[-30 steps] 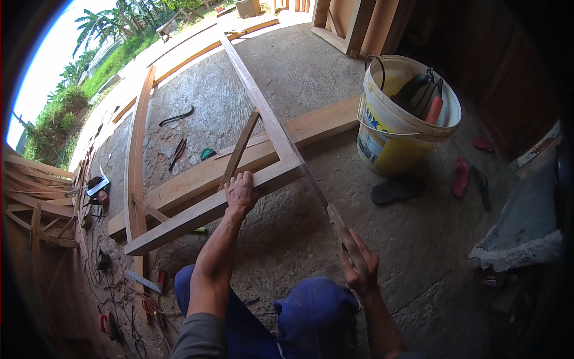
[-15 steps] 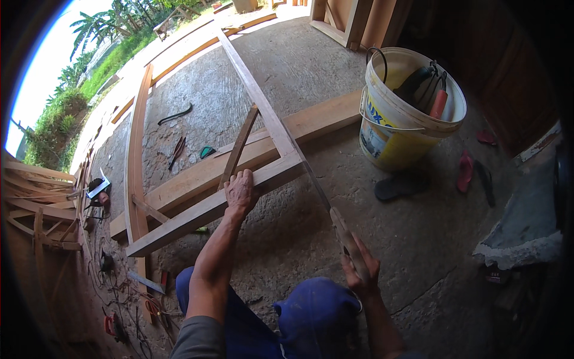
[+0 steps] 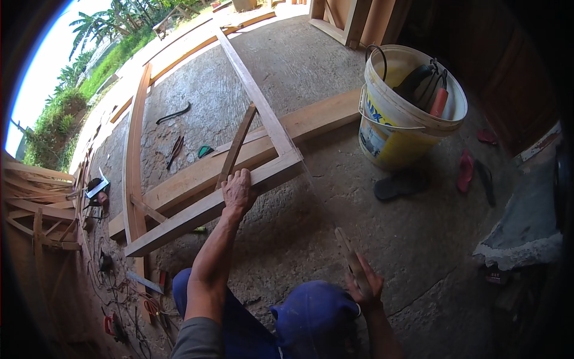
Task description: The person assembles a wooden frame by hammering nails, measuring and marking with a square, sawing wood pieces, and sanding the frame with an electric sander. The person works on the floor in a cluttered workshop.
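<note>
My left hand (image 3: pixel 238 190) is closed over the near rail of a wooden frame (image 3: pixel 209 214), gripping it close to a short diagonal brace (image 3: pixel 238 143). In my right hand (image 3: pixel 366 283) is a handsaw (image 3: pixel 351 256), held by its wooden handle, to the right of and below the frame's near right corner. Its thin blade, seen nearly edge-on and blurred, points up toward that corner. Whether the teeth touch the wood I cannot tell. A thick beam (image 3: pixel 323 115) lies beneath the frame, crossing it at a slant.
A white and yellow bucket (image 3: pixel 388 140) of tools stands at right, beside a dark sandal (image 3: pixel 402 185). Inside the frame lie a pry bar (image 3: pixel 173 113), pliers (image 3: pixel 175 151) and a green object (image 3: pixel 205 151). At left are a try square (image 3: pixel 145 281), cables and stacked curved wood (image 3: pixel 42 200).
My right hand has pulled the saw down and slightly right, away from the frame's corner. My left hand keeps its grip on the rail, almost unmoved.
</note>
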`<action>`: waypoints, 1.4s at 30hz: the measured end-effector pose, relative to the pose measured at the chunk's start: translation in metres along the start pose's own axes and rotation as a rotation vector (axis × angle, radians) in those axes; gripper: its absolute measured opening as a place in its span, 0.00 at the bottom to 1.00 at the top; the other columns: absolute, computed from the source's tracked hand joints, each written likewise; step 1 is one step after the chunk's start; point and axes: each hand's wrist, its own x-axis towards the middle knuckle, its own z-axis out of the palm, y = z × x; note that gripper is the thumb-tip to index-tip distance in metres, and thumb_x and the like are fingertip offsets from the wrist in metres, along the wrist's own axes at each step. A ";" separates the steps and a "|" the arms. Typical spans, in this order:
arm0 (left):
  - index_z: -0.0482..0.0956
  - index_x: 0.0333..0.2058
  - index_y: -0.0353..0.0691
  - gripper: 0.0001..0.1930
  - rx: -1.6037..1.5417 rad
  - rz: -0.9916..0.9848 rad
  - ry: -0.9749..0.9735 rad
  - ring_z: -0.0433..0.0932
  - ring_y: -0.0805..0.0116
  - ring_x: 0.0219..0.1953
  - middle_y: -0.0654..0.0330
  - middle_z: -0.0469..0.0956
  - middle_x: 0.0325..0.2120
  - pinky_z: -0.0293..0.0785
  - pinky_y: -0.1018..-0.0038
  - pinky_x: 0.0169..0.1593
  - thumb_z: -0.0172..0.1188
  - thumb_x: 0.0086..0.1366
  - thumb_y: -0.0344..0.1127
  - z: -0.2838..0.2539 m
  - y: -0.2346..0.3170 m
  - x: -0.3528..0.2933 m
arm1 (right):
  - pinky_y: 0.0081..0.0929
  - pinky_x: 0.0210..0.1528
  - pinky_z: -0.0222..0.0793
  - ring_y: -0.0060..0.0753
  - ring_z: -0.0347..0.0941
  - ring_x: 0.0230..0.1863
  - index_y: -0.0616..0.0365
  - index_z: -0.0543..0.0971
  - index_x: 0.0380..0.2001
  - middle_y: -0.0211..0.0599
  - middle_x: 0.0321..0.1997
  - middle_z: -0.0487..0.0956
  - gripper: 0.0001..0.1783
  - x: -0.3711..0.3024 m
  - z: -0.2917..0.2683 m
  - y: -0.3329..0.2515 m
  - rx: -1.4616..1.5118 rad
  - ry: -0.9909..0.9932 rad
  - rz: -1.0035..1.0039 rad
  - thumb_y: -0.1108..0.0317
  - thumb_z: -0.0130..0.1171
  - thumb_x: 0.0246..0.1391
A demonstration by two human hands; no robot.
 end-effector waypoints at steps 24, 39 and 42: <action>0.72 0.44 0.44 0.26 -0.013 0.032 0.071 0.76 0.50 0.48 0.55 0.77 0.41 0.66 0.52 0.49 0.67 0.60 0.58 0.010 -0.002 0.027 | 0.37 0.43 0.80 0.55 0.84 0.45 0.68 0.75 0.60 0.60 0.52 0.82 0.27 0.195 0.074 0.000 0.263 0.102 0.091 0.72 0.61 0.57; 0.71 0.42 0.44 0.24 0.028 0.103 0.078 0.76 0.52 0.48 0.56 0.77 0.41 0.68 0.53 0.48 0.68 0.58 0.55 -0.005 0.016 0.022 | 0.39 0.32 0.78 0.52 0.84 0.33 0.67 0.76 0.58 0.58 0.49 0.82 0.26 0.183 0.079 0.025 0.157 0.219 -0.066 0.73 0.63 0.55; 0.72 0.42 0.44 0.24 -0.017 0.080 0.035 0.76 0.52 0.48 0.56 0.77 0.41 0.68 0.52 0.48 0.68 0.59 0.54 -0.005 0.013 0.010 | 0.38 0.32 0.78 0.52 0.84 0.33 0.66 0.75 0.59 0.59 0.53 0.81 0.27 0.158 0.068 0.020 0.158 0.159 -0.104 0.74 0.62 0.56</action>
